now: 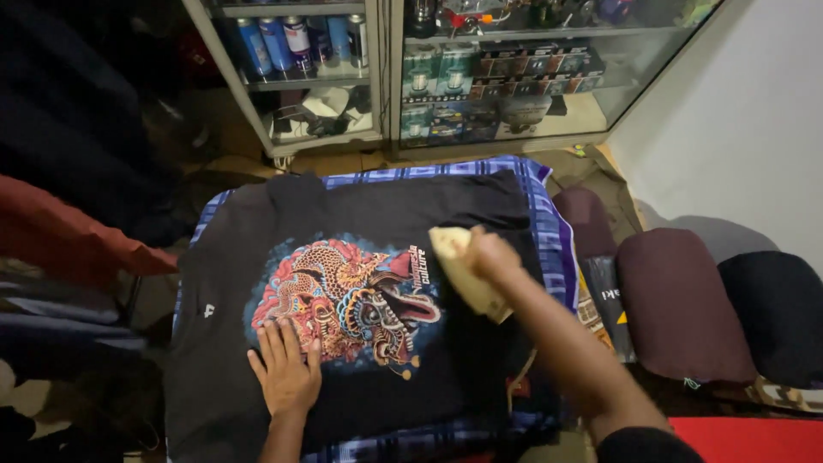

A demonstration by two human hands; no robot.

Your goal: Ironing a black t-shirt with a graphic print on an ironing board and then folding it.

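Lying spread across a blue checked cloth [549,223], a black T-shirt [480,351] fills the middle of the view, front side up, and both hands rest on it; beyond the hands, at the far edge of the cloth, stands a glass display cabinet [386,77] with spray cans [291,39] on its left shelf and small boxes [506,73] stacked on its right shelves; out past the right forearm lie a maroon cushion [677,300] and a black cushion [776,313], side by side and touching; off beyond the left hand sits a heap of red fabric [69,231]; on the chest of the shirt, between the two hands, is a large multicoloured dragon print [343,296]; the left hand [285,369] lies flat on the shirt with fingers spread and released, its fingertips touching the lower left edge of the print; the right hand [490,255] is closed around a pale yellow flat tool [463,270], whose kind I cannot tell, held just beside the upper right edge of the print, its lower end sticking out under the wrist.
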